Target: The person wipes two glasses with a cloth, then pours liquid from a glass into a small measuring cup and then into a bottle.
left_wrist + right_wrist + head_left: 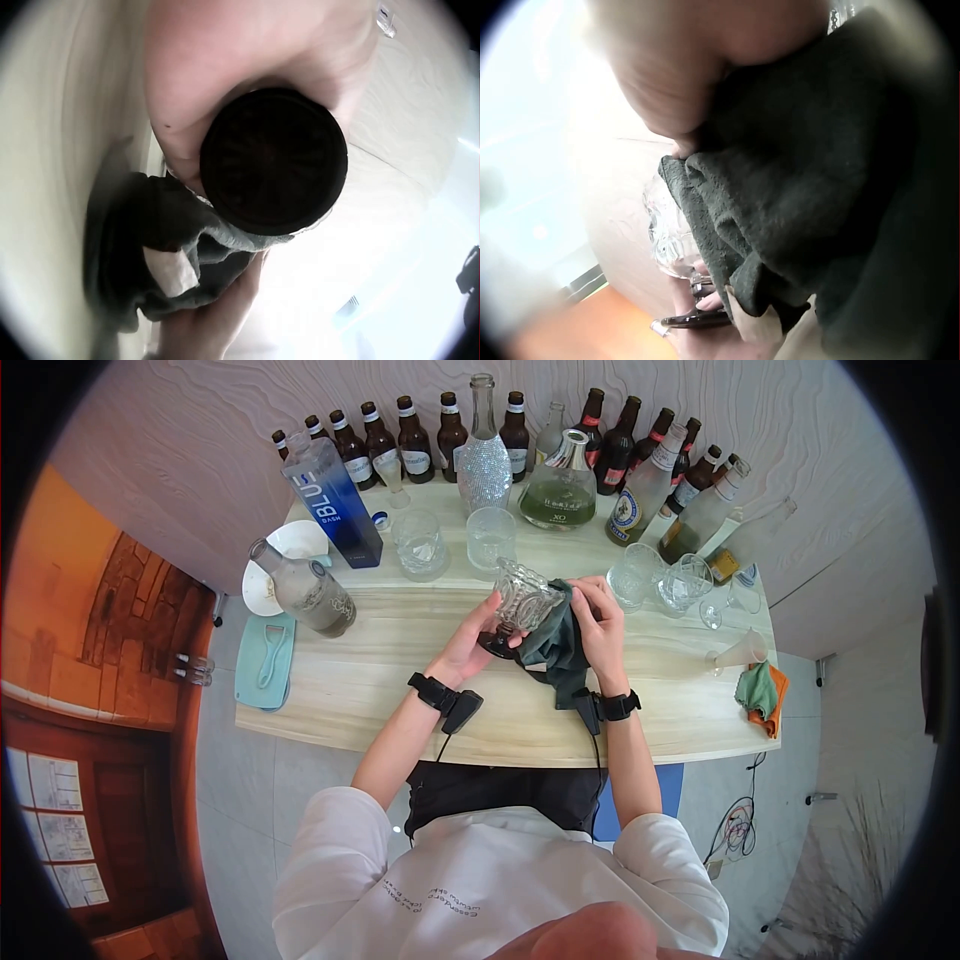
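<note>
A clear patterned glass goblet (527,596) with a dark foot is tilted over the table, its bowl pointing up and away. The left hand (466,648) grips it near the stem; in the left wrist view the round dark base (274,161) faces the camera beneath the left hand (255,52). A dark grey-green cloth (556,655) with a white tag hangs from the right hand (600,625), whose fingers pinch it against the bowl's side. In the right wrist view the cloth (795,172) covers part of the glass bowl (669,232), and the right hand's fingertips are partly hidden.
Brown beer bottles (414,445) line the back, with a blue bottle (335,505), a sparkling bottle (485,475) and a decanter (558,495). Glasses (491,540) stand beyond the hands. A peeler (270,657) lies on a teal board at left; folded cloths (758,690) lie at right.
</note>
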Demonstrator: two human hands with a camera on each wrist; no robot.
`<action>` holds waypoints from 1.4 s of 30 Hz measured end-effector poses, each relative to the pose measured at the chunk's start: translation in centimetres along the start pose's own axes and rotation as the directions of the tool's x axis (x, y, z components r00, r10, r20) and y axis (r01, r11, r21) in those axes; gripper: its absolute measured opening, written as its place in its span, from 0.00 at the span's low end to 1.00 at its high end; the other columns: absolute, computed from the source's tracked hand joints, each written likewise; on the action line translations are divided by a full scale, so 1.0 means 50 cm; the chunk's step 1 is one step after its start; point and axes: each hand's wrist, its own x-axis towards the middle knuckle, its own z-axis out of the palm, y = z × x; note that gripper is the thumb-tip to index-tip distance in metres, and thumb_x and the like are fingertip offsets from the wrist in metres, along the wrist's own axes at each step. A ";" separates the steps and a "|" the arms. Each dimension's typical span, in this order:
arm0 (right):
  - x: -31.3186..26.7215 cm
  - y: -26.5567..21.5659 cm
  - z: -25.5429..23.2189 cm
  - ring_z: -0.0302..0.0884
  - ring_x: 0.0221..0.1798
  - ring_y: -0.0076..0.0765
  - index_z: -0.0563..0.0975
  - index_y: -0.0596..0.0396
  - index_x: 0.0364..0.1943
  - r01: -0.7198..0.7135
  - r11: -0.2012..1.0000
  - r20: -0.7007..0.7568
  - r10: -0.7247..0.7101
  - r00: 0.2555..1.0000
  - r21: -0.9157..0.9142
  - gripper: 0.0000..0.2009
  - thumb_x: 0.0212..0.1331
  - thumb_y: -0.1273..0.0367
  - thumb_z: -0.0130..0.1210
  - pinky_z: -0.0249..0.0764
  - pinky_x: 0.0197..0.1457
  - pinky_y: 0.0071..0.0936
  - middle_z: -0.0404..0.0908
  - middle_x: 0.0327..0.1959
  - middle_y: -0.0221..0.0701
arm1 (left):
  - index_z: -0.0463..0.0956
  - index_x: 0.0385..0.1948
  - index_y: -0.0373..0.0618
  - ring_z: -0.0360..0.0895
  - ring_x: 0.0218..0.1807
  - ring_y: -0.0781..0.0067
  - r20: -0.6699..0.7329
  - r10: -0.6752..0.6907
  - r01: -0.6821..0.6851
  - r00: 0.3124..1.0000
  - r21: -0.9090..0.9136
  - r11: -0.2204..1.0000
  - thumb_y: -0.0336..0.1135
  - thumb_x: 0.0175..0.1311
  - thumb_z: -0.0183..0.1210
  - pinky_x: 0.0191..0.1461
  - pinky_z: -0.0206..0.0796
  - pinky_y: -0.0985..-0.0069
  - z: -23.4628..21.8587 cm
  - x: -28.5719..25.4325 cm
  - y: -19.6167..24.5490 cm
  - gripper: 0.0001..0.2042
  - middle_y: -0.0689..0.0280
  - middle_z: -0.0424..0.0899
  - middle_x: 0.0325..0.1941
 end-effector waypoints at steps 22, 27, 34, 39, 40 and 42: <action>-0.003 -0.023 0.009 0.77 0.43 0.35 0.84 0.63 0.43 0.113 0.981 -0.016 -0.117 0.993 -0.155 0.07 0.64 0.75 0.65 0.73 0.50 0.27 0.78 0.39 0.34 | 0.76 0.57 0.43 0.77 0.39 0.80 0.062 0.049 -0.067 0.997 0.334 0.940 0.49 0.70 0.66 0.45 0.70 0.78 0.019 0.004 0.014 0.23 0.70 0.83 0.46; -0.003 -0.028 0.011 0.77 0.43 0.34 0.84 0.63 0.44 0.098 0.985 -0.013 -0.101 0.995 -0.145 0.07 0.65 0.74 0.65 0.72 0.50 0.27 0.78 0.39 0.34 | 0.76 0.56 0.42 0.78 0.38 0.80 -0.053 0.055 -0.040 0.997 0.250 0.967 0.44 0.65 0.68 0.47 0.72 0.78 0.032 -0.001 0.020 0.23 0.69 0.83 0.47; -0.002 -0.013 0.005 0.76 0.44 0.32 0.84 0.64 0.45 0.087 0.991 -0.031 -0.090 0.995 -0.100 0.07 0.68 0.73 0.63 0.71 0.51 0.25 0.78 0.40 0.32 | 0.76 0.59 0.41 0.80 0.40 0.79 -0.084 0.104 -0.083 0.991 0.227 0.970 0.49 0.66 0.65 0.48 0.74 0.78 0.050 -0.006 0.035 0.26 0.68 0.85 0.47; -0.001 -0.003 0.002 0.75 0.44 0.29 0.84 0.64 0.46 0.020 0.999 -0.040 -0.022 0.999 -0.032 0.08 0.70 0.73 0.61 0.70 0.50 0.23 0.78 0.40 0.31 | 0.77 0.57 0.40 0.83 0.42 0.76 -0.044 0.077 -0.068 0.996 0.191 0.979 0.55 0.68 0.62 0.48 0.75 0.77 0.028 -0.007 0.027 0.27 0.65 0.86 0.47; -0.001 -0.001 0.002 0.74 0.45 0.28 0.83 0.64 0.46 0.023 0.999 -0.040 -0.024 0.999 -0.026 0.08 0.70 0.73 0.61 0.70 0.50 0.23 0.78 0.40 0.30 | 0.78 0.56 0.40 0.83 0.41 0.75 -0.041 0.088 -0.079 0.995 0.188 0.979 0.57 0.69 0.61 0.48 0.75 0.76 0.028 -0.008 0.026 0.28 0.64 0.87 0.45; -0.001 -0.002 0.003 0.74 0.44 0.28 0.83 0.64 0.46 0.027 0.999 -0.033 -0.028 0.999 -0.017 0.08 0.70 0.73 0.61 0.69 0.50 0.22 0.78 0.40 0.30 | 0.78 0.55 0.40 0.84 0.39 0.73 -0.049 0.043 -0.038 0.998 0.103 0.994 0.60 0.73 0.56 0.47 0.73 0.76 0.030 -0.011 0.027 0.28 0.64 0.87 0.42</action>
